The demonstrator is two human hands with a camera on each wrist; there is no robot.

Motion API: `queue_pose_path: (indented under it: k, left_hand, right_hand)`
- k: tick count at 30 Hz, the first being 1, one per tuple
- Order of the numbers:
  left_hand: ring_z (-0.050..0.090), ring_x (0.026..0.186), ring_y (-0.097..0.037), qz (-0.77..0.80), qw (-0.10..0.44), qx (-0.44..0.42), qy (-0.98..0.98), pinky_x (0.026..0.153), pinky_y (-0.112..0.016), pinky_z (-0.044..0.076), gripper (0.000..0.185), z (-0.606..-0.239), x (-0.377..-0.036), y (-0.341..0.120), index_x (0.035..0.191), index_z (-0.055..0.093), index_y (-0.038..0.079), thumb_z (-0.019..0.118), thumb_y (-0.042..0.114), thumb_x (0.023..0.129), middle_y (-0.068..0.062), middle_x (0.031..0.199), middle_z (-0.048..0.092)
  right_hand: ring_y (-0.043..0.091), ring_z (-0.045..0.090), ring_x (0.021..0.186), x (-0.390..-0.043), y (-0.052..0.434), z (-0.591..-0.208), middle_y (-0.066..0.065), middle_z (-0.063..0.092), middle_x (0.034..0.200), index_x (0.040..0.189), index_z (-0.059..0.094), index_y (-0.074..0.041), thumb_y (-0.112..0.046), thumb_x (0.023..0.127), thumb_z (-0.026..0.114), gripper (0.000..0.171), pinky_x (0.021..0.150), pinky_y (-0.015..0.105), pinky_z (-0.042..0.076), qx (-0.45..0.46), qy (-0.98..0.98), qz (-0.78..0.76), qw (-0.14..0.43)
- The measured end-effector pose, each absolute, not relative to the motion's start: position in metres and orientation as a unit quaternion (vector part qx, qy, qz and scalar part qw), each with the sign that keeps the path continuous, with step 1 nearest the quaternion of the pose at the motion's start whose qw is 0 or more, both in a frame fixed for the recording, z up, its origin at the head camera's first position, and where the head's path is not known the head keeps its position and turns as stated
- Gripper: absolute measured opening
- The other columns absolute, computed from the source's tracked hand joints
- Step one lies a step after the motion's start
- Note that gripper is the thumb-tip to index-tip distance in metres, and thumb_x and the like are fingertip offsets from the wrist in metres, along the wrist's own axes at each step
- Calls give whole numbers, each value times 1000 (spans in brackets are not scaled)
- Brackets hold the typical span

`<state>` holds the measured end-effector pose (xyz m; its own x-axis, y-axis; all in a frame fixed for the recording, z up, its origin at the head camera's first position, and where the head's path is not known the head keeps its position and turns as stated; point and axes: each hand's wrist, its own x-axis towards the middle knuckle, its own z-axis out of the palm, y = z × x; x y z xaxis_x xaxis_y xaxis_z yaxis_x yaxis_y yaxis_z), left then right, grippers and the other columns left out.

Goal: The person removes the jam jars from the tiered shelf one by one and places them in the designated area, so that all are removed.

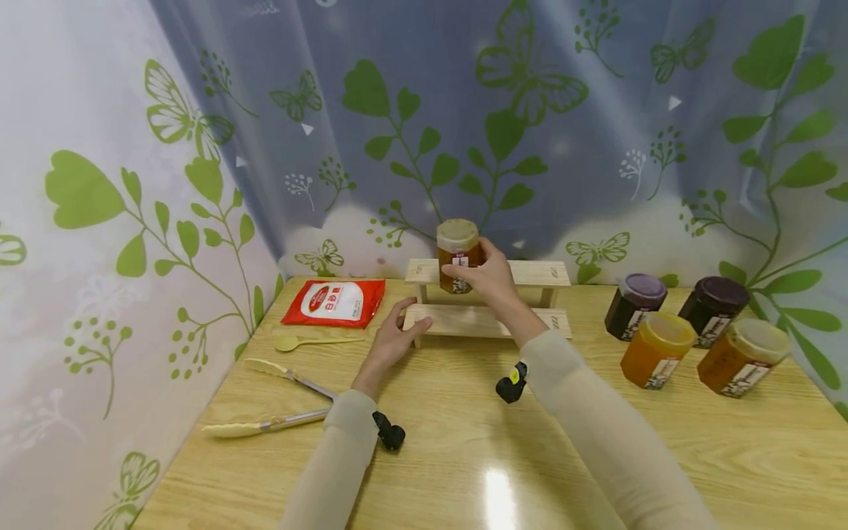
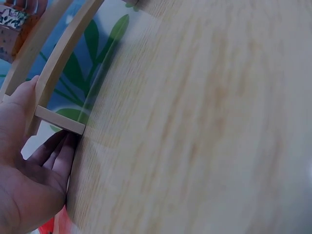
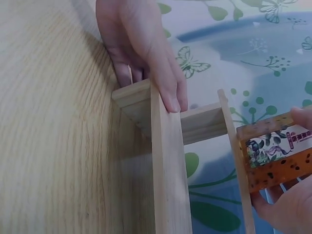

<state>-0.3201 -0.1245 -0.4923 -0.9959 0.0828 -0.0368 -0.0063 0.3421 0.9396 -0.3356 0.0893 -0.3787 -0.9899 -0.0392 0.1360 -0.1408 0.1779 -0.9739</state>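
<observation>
Amber jar (image 1: 458,255) on upper tier of wooden step rack (image 1: 539,273), left end | right hand (image 1: 489,278) – fingers wrapped round jar | left hand (image 1: 392,340) – fingers straight, bracing lower tier's left end | step, as judged: seating jar | next: release only once base sits flat

Two-tier wooden rack (image 1: 486,318) stands at centre frame on the table (image 1: 464,456). A jar (image 1: 458,255) sits on its upper tier at the left end, held by the right hand (image 1: 486,278); the left hand (image 1: 392,340) rests at the lower tier's left end. Left of the rack: packet (image 1: 334,302), spoon (image 1: 311,341) below it, tongs (image 1: 278,401) lower left. Four jars (image 1: 689,331) cluster at right.
</observation>
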Motion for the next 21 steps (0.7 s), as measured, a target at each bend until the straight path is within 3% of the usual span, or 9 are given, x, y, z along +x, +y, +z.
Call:
queue_pose_path:
  k: [8, 16, 21]
  left_hand:
    - [37, 150, -38, 572, 37, 23, 819, 116, -58, 38, 72, -490, -323, -124, 156, 43, 32, 74, 53, 94, -18, 163, 40]
    - [35, 152, -39, 575, 40, 26, 817, 117, -58, 36, 73, -490, -321, -122, 157, 43, 31, 74, 52, 94, -18, 164, 38]
    - [43, 147, -37, 575, 36, 28, 817, 115, -57, 39, 73, -491, -322, -125, 157, 42, 31, 74, 52, 95, -18, 161, 43]
  right_hand:
    - [32, 55, 130, -323, 93, -375, 11, 58, 141, 150, 49, -14, -22, 85, 88, 77, 110, 53, 45, 53, -762, 644, 39]
    - [32, 51, 133, -307, 103, -378, 11, 57, 142, 151, 49, -14, -18, 85, 88, 77, 111, 56, 42, 63, -769, 635, 37]
    - [31, 52, 133, -300, 108, -380, 11, 57, 144, 152, 49, -14, -17, 83, 89, 79, 111, 56, 43, 67, -767, 637, 33]
